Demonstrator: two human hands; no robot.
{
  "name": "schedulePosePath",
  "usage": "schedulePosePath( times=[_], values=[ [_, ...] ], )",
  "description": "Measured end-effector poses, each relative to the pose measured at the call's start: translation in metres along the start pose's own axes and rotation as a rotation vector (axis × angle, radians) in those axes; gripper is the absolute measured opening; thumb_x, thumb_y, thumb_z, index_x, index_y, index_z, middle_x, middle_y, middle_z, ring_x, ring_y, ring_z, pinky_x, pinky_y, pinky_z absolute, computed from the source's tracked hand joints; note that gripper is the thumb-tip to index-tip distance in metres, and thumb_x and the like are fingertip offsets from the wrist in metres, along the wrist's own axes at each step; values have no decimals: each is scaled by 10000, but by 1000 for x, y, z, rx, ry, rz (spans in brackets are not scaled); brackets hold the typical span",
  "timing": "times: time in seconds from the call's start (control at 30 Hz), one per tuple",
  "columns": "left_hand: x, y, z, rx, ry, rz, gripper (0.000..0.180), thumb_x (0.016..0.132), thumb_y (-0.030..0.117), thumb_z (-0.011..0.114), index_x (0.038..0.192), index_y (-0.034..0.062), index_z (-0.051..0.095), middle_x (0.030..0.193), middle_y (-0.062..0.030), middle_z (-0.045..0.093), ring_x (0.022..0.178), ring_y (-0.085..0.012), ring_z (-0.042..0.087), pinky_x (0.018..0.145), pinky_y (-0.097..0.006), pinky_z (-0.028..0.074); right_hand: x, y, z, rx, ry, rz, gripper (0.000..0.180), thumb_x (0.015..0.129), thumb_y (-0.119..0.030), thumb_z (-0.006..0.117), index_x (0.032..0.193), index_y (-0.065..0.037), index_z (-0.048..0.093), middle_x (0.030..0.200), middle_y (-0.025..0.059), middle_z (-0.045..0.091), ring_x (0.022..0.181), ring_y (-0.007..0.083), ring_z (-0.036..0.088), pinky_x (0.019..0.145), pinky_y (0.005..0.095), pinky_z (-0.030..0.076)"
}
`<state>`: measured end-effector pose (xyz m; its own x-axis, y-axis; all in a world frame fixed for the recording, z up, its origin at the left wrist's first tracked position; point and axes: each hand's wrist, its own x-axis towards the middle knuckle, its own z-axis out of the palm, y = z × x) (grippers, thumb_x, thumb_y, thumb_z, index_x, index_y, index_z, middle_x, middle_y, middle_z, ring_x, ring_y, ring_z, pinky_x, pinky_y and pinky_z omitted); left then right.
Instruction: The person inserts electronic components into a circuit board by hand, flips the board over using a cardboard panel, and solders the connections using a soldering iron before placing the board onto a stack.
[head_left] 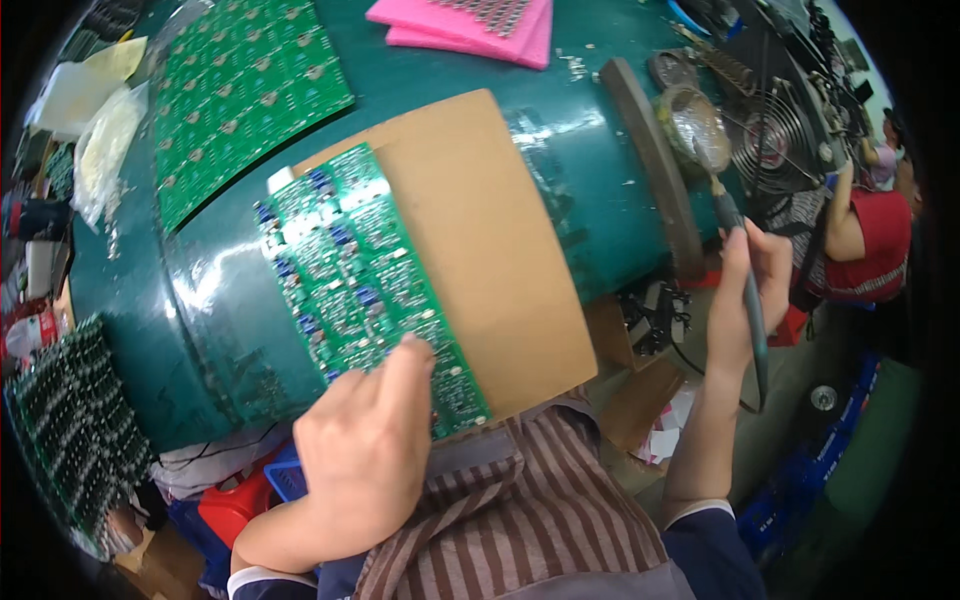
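Observation:
A long green circuit board point(375, 235) with blue and silver parts lies slantwise on a sheet of brown cardboard point(485, 230). My left hand point(365, 430) grips its near end, fingers curled and one fingertip on the top face; the other fingertips are mostly hidden. In my right hand point(752, 285), off to the right, is a soldering iron point(729, 208), held like a pen with its cord end downward. The iron's tip points up to a round tin point(694, 125) with something pale and shiny inside; whether they touch I cannot tell.
A large green panel of boards point(250, 100) lies at the far left, pink foam point(470, 30) at the back. A dark bar point(650, 165) stands left of the tin, a coiled iron stand point(770, 140) right of it. More boards point(75, 430) stack at left. Another person point(865, 235) sits at right.

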<state>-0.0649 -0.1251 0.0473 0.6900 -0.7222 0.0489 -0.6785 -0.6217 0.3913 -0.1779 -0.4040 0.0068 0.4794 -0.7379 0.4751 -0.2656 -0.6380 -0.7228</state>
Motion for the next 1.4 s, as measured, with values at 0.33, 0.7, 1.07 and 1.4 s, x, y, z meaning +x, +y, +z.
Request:
schedulePosePath(
  times=[0.33, 0.7, 1.07, 1.4],
  values=[
    [-9, -2, 18, -132, 66, -21, 175, 808, -53, 654, 961, -6, 585, 774, -110, 603, 643, -269, 514, 576, -383, 442, -75, -76, 2, 465, -661, -96, 199, 783, -18, 680, 948, 26, 577, 745, 129, 641, 593, 198, 585, 509, 288, 454],
    [-10, -7, 19, -171, 77, -1, 141, 823, -33, 660, 940, -2, 589, 749, -116, 584, 636, -270, 511, 562, -381, 429, -86, -75, 8, 443, -618, -168, 203, 763, -16, 683, 927, 33, 573, 684, 127, 621, 557, 197, 568, 496, 288, 453],
    [-8, -7, 19, -133, 118, 1, 129, 811, -16, 684, 901, 17, 597, 629, -98, 535, 548, -246, 502, 498, -371, 413, -86, -76, 7, 435, -618, -176, 206, 758, -18, 686, 925, 29, 575, 676, 122, 622, 567, 211, 576, 515, 301, 467],
    [-7, -3, 19, 21, 77, 25, 158, 790, -13, 698, 924, 42, 636, 598, -92, 528, 529, -229, 506, 468, -359, 402, -85, -76, 9, 443, -623, -232, 228, 724, -19, 694, 913, 39, 581, 654, 118, 606, 543, 229, 583, 504, 306, 471]
  ],
)
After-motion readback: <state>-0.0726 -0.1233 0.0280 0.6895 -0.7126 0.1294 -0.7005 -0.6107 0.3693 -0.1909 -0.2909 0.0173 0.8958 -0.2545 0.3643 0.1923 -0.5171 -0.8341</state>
